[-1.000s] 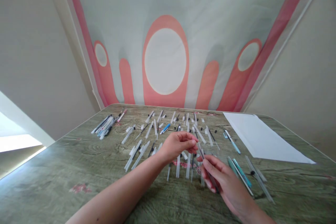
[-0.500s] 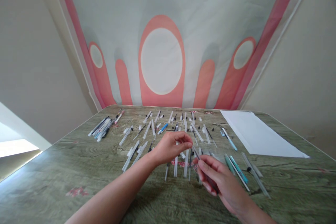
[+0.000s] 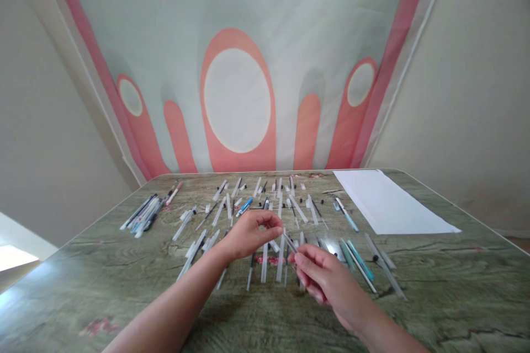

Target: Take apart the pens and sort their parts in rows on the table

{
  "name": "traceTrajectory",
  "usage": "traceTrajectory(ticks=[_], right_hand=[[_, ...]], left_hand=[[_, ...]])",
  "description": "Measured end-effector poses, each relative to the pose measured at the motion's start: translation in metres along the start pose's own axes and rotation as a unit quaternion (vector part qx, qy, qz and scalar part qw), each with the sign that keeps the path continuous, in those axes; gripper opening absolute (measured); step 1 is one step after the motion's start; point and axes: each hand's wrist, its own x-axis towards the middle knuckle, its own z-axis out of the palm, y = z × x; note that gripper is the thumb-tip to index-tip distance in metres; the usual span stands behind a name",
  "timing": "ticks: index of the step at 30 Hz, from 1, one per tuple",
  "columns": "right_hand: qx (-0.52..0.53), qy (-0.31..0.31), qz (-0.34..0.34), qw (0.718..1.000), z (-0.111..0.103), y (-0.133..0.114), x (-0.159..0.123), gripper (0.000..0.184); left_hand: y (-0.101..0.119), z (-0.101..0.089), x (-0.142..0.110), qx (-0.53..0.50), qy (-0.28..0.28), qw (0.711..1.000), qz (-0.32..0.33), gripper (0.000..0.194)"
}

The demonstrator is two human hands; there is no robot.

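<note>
My right hand (image 3: 325, 273) is closed around a slim, greyish pen (image 3: 290, 242), its front end sticking out toward the left. At that end the thumb and fingertips of my left hand (image 3: 254, 234) are pinched together; whatever small part they hold is too small to make out. Below and around both hands lie clear pen barrels (image 3: 280, 265), thin dark refills (image 3: 250, 273) and small caps. A blue pen (image 3: 244, 207) rests just behind my left hand. Beside my right hand are several teal pens (image 3: 361, 259).
A bundle of pens (image 3: 143, 215) lies at the left, near a pink pen (image 3: 174, 193). Rows of barrels (image 3: 300, 209) and dark caps spread across the wooden table (image 3: 455, 298). White paper (image 3: 397, 204) covers the back right, with a light-blue pen (image 3: 350, 218) beside it.
The view has turned a little to the right, so the table's contents sit further left. Both hands stay together at the pen's end; its dark rear end no longer shows below my right hand.
</note>
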Motion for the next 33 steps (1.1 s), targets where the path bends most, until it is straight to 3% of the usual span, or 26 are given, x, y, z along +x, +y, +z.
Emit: traceTrajectory(ticks=[6,10,13,18,21,28,33], right_hand=[[-0.001,0.009,0.023,1.0,-0.003,0.001,0.0,0.028],[0.036,-0.011,0.024,0.999,0.0,0.0,-0.001,0.029],[0.07,-0.035,0.017,0.997,0.001,-0.004,-0.003,0.03],[0.125,-0.051,0.0,0.991,-0.003,-0.017,-0.008,0.029],[0.149,-0.042,-0.009,0.988,-0.007,-0.024,-0.008,0.029],[0.183,-0.062,-0.026,0.981,-0.009,-0.026,-0.008,0.027],[0.187,-0.067,-0.021,0.98,-0.008,-0.027,-0.009,0.027]], left_hand=[[-0.023,-0.02,0.009,-0.003,0.081,0.996,-0.038,0.026],[-0.029,-0.029,0.038,0.168,0.1,0.981,0.004,0.023],[-0.029,-0.016,0.084,0.297,0.056,0.952,0.039,0.02],[-0.04,0.02,0.17,0.363,-0.005,0.931,0.04,0.016],[-0.053,0.039,0.203,0.399,-0.052,0.915,0.032,0.02],[-0.077,0.059,0.228,0.447,-0.11,0.888,0.014,0.028],[-0.083,0.06,0.23,0.437,-0.106,0.893,0.002,0.028]])
